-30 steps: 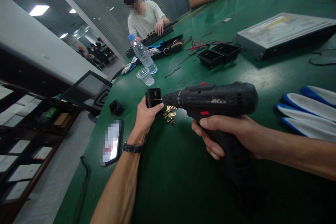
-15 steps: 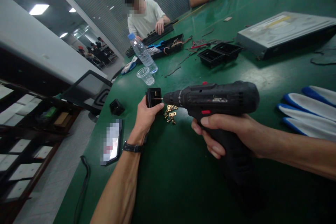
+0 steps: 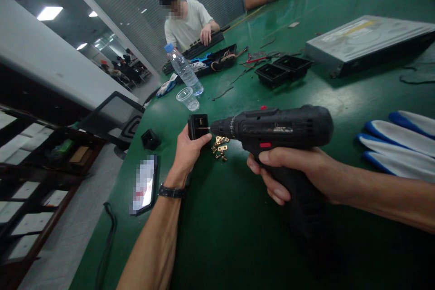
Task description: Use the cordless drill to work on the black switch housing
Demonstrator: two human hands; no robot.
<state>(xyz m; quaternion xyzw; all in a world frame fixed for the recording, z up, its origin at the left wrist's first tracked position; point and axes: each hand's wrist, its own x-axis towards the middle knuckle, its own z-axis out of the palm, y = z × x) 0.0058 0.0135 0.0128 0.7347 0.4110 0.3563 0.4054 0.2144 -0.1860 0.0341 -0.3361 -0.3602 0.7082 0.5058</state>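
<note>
My left hand (image 3: 189, 148) is closed around a small black plastic box (image 3: 199, 122), whose open side faces right. A brass-coloured piece shows inside it. My right hand (image 3: 288, 170) grips a black cordless drill (image 3: 282, 127) by its handle, held level with its chuck to the left. The drill's thin bit reaches into the open side of the box; whether its tip touches anything is too small to tell. Below the chuck, several small brass plates and screws (image 3: 221, 148) lie loose on the green table (image 3: 231, 217).
Left of my hands are another black box (image 3: 150, 139) and a phone (image 3: 145, 186). Beyond stand a plastic cup (image 3: 187, 99) and a water bottle (image 3: 185, 70). Joined black boxes (image 3: 283, 70), a metal disc drive (image 3: 370, 43) and gloves (image 3: 401, 142) lie to the right. Two people sit across the table.
Almost nothing differs. The whole view has shifted very slightly, and both hands keep the same hold, with the drill bit still in the box.
</note>
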